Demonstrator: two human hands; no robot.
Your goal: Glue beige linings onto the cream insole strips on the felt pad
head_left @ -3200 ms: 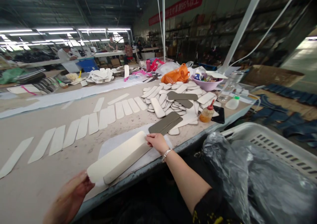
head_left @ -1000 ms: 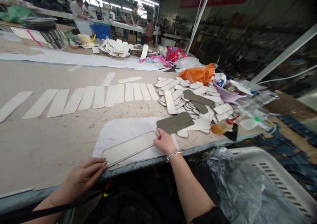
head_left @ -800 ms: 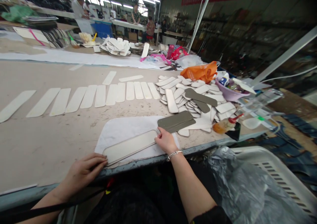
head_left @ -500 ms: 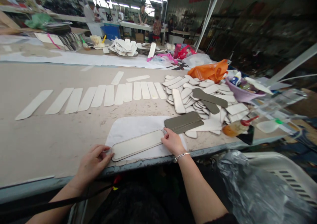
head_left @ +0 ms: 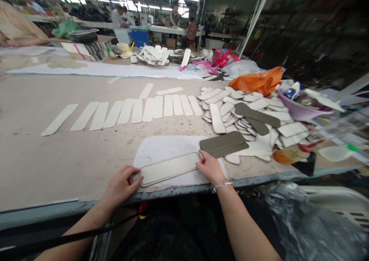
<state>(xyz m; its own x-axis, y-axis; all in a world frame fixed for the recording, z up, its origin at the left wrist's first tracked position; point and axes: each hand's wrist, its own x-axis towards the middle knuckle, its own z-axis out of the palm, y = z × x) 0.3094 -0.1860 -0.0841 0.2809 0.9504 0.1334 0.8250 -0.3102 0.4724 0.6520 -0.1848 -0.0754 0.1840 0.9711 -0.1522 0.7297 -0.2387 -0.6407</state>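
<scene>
A long white panel point(head_left: 170, 169) with rounded corners and a dark edge lies over a white sheet point(head_left: 155, 145) at the table's front edge. My left hand point(head_left: 123, 182) pinches its left end between thumb and fingers. At the other end, my right hand point(head_left: 210, 167) grips the panel's right corner, fingers closed. Just beyond the right hand rest dark olive panels point(head_left: 223, 143), overlapping each other. Behind the sheet, several white strips point(head_left: 137, 111) are laid side by side in a row.
To the right is a heap of white panels point(head_left: 217, 118) with an orange bag point(head_left: 258, 82) and a lilac basin point(head_left: 300, 105) behind it. A glue bottle point(head_left: 288, 155) lies near the front edge. Below stands a white plastic basket point(head_left: 337, 199). Other people work in the background.
The view has turned a little to the left, so everything sits further right. Both hands keep hold of the white panel, which has barely moved on the sheet.
</scene>
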